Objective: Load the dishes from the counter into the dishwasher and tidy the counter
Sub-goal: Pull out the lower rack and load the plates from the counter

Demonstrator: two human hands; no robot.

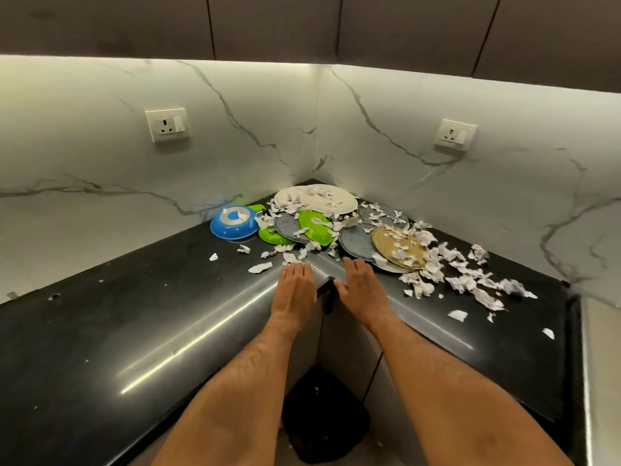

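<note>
2 hands (295, 290) flat on counter (134, 331); 1 blue bowl (233, 227).

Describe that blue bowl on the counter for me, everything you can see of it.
The blue bowl looks like glossy plastic, round, and seems to lie upside down and tilted, showing a pale grey ring on its base with a paper scrap on it. It sits at the left end of the dish pile on the black counter, against a green dish. Neither hand touches it.
</note>
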